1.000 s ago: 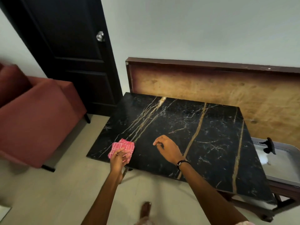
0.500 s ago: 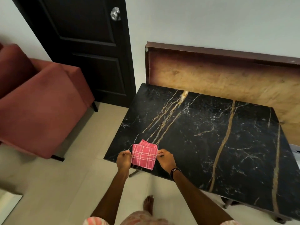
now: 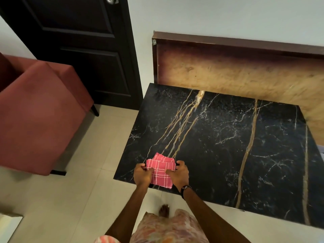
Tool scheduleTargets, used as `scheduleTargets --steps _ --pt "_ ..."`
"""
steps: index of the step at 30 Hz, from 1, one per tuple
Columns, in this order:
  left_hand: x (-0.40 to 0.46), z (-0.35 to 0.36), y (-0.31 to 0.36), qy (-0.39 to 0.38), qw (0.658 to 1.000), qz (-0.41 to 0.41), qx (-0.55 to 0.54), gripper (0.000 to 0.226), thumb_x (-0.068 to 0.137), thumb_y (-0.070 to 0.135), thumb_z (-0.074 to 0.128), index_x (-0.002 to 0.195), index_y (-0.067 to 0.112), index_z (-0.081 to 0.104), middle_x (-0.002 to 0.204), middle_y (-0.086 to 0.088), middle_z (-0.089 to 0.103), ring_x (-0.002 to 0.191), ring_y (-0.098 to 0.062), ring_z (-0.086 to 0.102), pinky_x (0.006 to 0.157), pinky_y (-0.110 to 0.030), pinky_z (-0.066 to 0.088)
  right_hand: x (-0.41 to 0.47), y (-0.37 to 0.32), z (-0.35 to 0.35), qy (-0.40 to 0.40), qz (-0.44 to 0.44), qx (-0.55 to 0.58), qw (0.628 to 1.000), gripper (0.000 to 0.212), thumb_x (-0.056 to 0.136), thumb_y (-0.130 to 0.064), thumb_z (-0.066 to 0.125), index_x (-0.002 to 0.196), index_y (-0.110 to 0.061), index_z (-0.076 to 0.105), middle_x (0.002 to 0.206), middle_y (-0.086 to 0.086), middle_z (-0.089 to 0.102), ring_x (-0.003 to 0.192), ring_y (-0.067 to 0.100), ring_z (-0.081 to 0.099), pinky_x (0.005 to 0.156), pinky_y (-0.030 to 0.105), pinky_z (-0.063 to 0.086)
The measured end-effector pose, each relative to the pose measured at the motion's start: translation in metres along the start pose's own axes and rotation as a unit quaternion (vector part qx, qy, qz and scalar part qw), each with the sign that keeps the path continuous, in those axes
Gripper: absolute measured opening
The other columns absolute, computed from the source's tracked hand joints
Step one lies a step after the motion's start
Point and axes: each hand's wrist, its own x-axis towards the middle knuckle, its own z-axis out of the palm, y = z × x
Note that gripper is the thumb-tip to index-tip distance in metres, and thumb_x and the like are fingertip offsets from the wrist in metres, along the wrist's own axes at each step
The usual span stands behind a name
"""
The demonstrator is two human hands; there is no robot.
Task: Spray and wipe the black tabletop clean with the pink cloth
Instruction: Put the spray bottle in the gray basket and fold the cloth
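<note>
Red armchair [image 3: 35, 109] left, dark door [image 3: 78, 46], pale wall, tiled floor [image 3: 52, 199]

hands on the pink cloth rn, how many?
2. Left hand pinches the pink cloth's left edge, right hand its right edge, both over the black tabletop's near-left corner. Fingers partly hidden under the cloth.

1. We see the black marble tabletop [image 3: 228, 146] bare across its middle, far and right parts, open to a sweep.
2. A wooden board [image 3: 236, 71] stands against the wall along the far edge, blocking reach beyond it.
3. A red armchair [image 3: 35, 116] sits to the left, apart across open floor.
</note>
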Motion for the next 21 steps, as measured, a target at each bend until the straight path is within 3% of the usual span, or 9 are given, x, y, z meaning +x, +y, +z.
scheduleTargets --steps 6,9,13,17,21 --pt "0.001 0.004 0.01 -0.004 0.997 -0.058 -0.04 0.047 0.079 0.009 0.074 0.12 0.002 0.05 0.119 -0.021 0.062 0.102 -0.037 0.063 0.081 -0.042 0.052 0.004 0.005 -0.001 -0.034 0.079 0.101 0.991 0.053 0.075 -0.009 0.078 0.121 -0.002 0.052 0.111 0.009 0.064 0.103 0.028 0.064 0.089 0.039 0.054" --pt "0.0 0.007 0.011 -0.028 0.992 -0.085 -0.093 0.049 0.078 0.004 0.074 0.12 0.0 0.05 0.118 -0.021 0.061 0.09 -0.034 0.061 0.072 -0.041 0.052 0.003 0.003 -0.008 -0.073 0.112 0.191 0.972 0.032 0.079 -0.012 0.074 0.108 -0.003 0.065 0.102 0.014 0.071 0.088 0.026 0.069 0.074 0.034 0.057" --pt "-0.013 0.019 0.016 -0.083 0.983 -0.085 -0.139 0.045 0.077 0.003 0.074 0.116 -0.001 0.053 0.116 -0.021 0.064 0.082 -0.029 0.063 0.065 -0.034 0.051 -0.006 -0.007 -0.037 -0.091 0.092 0.278 0.952 0.01 0.088 -0.017 0.065 0.097 -0.012 0.063 0.088 0.006 0.068 0.079 0.019 0.066 0.065 0.028 0.052" --pt "-0.045 0.04 0.03 -0.173 0.968 -0.062 -0.172 0.03 0.082 0.01 0.071 0.107 0.005 0.054 0.108 -0.018 0.065 0.079 -0.02 0.063 0.062 -0.029 0.049 -0.011 -0.006 -0.087 -0.123 0.043 0.315 0.94 0.022 0.091 -0.02 0.06 0.111 -0.012 0.061 0.101 0.01 0.068 0.089 0.021 0.065 0.068 0.029 0.052" --pt "-0.079 0.068 0.043 -0.266 0.95 -0.032 -0.158 0.041 0.083 0.023 0.07 0.119 0.01 0.055 0.113 -0.012 0.067 0.093 -0.019 0.064 0.072 -0.029 0.05 -0.019 0.005 -0.149 -0.124 0.004 0.333 0.935 0.023 0.092 -0.02 0.057 0.114 -0.015 0.06 0.11 0.011 0.068 0.098 0.024 0.064 0.074 0.031 0.052"
